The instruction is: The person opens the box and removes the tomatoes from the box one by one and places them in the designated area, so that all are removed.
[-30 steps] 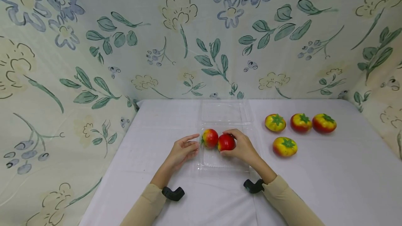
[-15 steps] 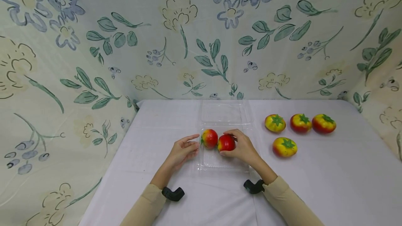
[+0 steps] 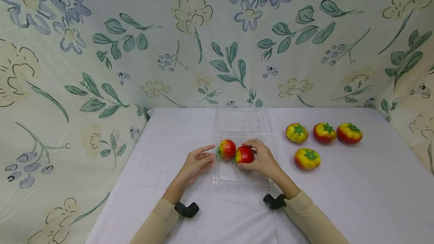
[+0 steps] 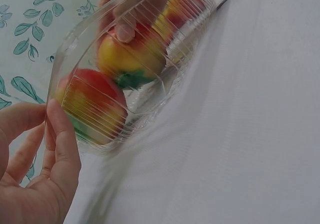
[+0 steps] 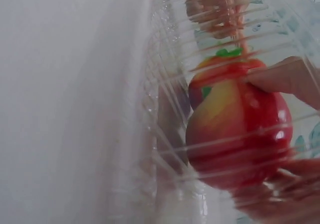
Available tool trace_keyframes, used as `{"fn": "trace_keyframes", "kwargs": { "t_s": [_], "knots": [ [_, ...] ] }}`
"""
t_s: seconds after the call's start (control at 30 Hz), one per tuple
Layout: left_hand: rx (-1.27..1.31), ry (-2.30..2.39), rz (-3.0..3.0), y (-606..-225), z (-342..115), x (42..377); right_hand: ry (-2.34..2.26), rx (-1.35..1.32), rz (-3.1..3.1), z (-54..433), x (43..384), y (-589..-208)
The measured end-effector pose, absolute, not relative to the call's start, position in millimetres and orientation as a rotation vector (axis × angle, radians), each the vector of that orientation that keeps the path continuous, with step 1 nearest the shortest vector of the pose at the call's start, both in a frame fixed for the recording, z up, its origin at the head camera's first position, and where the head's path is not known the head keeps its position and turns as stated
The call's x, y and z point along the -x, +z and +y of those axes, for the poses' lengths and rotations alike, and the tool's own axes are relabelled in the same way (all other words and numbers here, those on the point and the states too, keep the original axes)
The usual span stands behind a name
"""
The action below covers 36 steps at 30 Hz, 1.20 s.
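A clear plastic clamshell container lies with its lid folded back, away from the person. Inside it, two glossy red-and-yellow persimmon-like fruits sit side by side, tilted so their green leafy tops face sideways. My right hand reaches over the container's right side and grips the right fruit between thumb and fingers. The left fruit is beside it, touching or nearly so. At the container's left rim, my left hand pinches the edge between thumb and fingers.
On the white tablecloth to the right, several more such fruits stand with green tops up: a nearer one and a back row. Floral cloth hangs behind and at the sides. A black wrist device sits on each wrist.
Both hands hold almost the same places. The left fruit shifts very slightly; the right hand keeps its grip on the right fruit.
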State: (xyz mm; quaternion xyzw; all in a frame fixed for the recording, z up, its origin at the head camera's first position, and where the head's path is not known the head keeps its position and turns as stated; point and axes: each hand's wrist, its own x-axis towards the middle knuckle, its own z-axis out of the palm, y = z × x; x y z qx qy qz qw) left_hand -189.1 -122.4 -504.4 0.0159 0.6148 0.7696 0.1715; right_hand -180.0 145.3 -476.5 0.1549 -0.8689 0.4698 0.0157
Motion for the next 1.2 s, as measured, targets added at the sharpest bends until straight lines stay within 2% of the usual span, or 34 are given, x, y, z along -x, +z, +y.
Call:
{"fn": "trace_keyframes", "kwargs": {
  "t_s": [1.2],
  "knots": [
    [-0.029, 2.167, 1.757, -503, -122, 189, 1.478, -0.385, -2.783, 157, 176, -472]
  ]
}}
